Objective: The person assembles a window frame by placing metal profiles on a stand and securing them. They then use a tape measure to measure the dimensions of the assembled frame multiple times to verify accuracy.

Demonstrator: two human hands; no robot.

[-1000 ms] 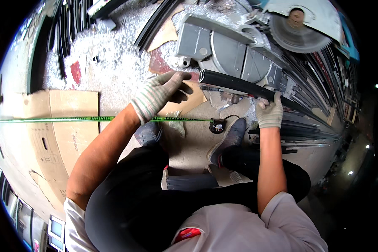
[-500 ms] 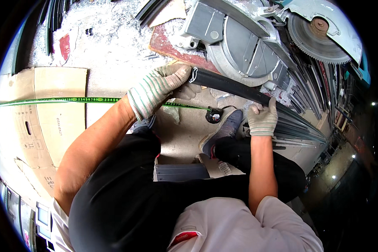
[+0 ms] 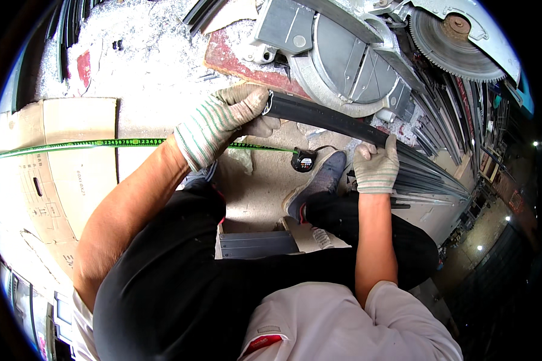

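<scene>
A long dark grey hollow profile [image 3: 325, 117] slants from the middle toward the right, its pale cut end beside my left thumb. My left hand [image 3: 226, 120], in a white glove with green stripes, is closed at that end, fingertips showing below it. Farther along, my right hand [image 3: 374, 168], gloved alike, is closed against the profile's near side; the exact grip is partly hidden. Below the profile, a black tape measure [image 3: 304, 160] rests on the floor by my shoe. Its green blade [image 3: 114, 143] runs left, passing behind my left forearm.
A mitre saw with a grey base [image 3: 337, 66] and a bare toothed blade [image 3: 457, 45] stands at the far right. Several long profiles [image 3: 430, 174] lie fanned out at the right. Flattened cardboard [image 3: 78, 174] covers the left floor; shavings [image 3: 144, 54] are scattered beyond.
The view has shifted slightly, so most things appear a little farther left. The profile's hollow end is turned less toward view. Both hands keep their places on the profile.
</scene>
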